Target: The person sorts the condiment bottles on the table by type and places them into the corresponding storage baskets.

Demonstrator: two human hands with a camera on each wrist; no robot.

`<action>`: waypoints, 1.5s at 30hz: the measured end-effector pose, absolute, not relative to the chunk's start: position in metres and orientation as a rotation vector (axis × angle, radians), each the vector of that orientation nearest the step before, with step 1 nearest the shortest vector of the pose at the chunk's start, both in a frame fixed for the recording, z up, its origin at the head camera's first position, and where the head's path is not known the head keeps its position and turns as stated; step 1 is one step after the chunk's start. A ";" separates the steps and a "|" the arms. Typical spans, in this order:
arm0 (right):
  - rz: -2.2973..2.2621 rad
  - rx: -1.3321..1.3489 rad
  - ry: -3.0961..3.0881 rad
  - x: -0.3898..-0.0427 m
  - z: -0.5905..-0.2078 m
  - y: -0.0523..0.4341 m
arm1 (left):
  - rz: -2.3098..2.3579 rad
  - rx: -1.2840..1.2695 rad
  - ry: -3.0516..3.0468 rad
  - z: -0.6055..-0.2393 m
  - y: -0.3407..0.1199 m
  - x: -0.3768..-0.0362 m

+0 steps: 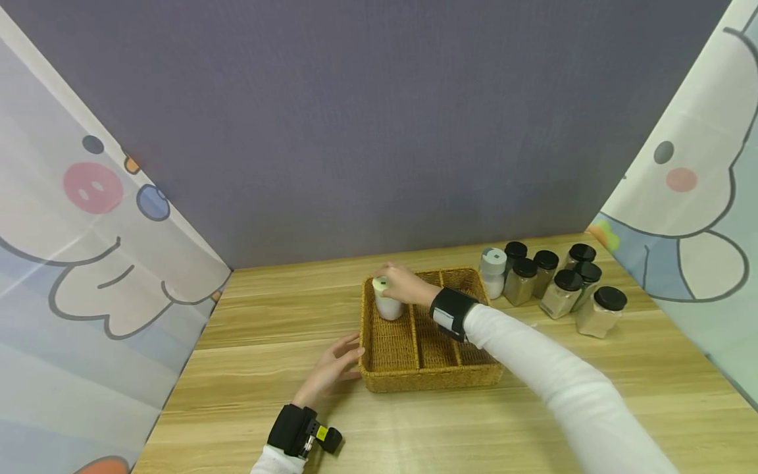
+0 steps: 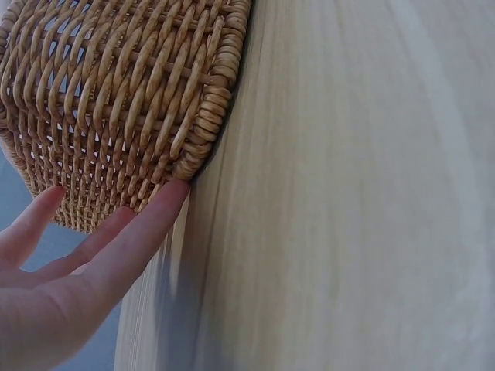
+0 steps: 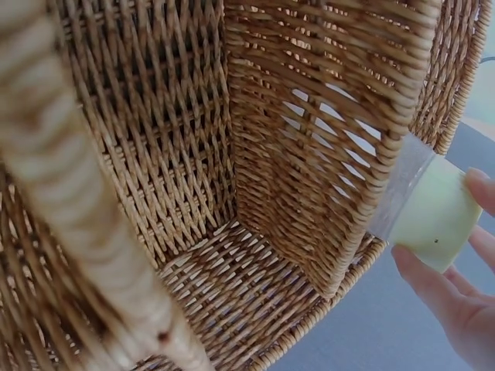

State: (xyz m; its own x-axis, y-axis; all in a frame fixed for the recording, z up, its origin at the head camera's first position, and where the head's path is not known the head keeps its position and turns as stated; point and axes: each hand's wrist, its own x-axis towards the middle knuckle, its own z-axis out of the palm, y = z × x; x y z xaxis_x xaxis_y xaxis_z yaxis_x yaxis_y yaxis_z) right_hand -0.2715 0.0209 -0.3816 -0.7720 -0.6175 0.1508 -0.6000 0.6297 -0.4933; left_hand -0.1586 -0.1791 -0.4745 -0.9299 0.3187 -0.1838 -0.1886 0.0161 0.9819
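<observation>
Nearby, black-lidded jars right of basket; right fingers gripping white jar, left fingers straight

Back wall: plain grey-purple fabric backdrop.
Sides: cartoon-printed curtains, left and right, slanting inward.
Furniture: light wooden table with visible grain.
Light: soft, even, faint shadows.
</observation>
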 end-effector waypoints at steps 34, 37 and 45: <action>-0.765 -1.000 2.758 -0.272 -0.352 0.053 | 1.951 0.118 1.972 -0.475 -0.178 -0.159; -0.762 -0.992 2.788 -0.274 -0.349 0.064 | 1.954 0.125 1.962 -0.474 -0.178 -0.159; -0.758 -0.944 2.863 -0.274 -0.338 0.104 | 1.944 0.116 1.969 -0.474 -0.177 -0.158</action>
